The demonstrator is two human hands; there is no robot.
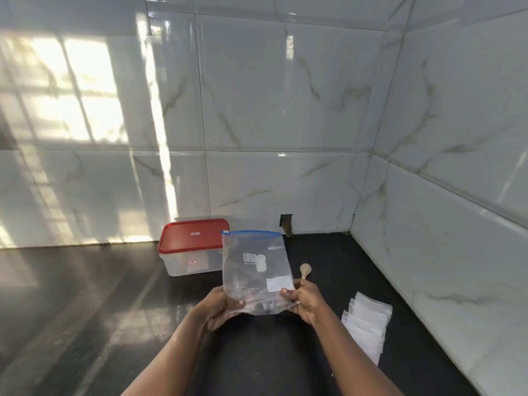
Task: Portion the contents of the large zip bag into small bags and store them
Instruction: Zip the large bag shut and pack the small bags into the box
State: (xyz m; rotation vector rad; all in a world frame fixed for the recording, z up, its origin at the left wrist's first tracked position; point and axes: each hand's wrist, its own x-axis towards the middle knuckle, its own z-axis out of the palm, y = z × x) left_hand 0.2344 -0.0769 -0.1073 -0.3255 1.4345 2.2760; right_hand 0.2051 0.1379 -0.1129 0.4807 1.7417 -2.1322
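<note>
I hold the large clear zip bag (255,267) upright above the dark counter, its blue zip strip on top and white print on its front. Dark contents sit at its bottom. My left hand (221,307) grips the bag's lower left corner and my right hand (304,300) grips its lower right corner, thumbs on the front. A stack of several small clear bags (367,324) lies on the counter to the right of my right arm. A wooden spoon (305,270) lies behind my right hand, its handle hidden.
A clear plastic container with a red lid (192,247) stands at the back against the tiled wall, left of the bag. The black counter (85,310) ends at marble-look walls behind and to the right. A small hole (286,224) shows in the back wall.
</note>
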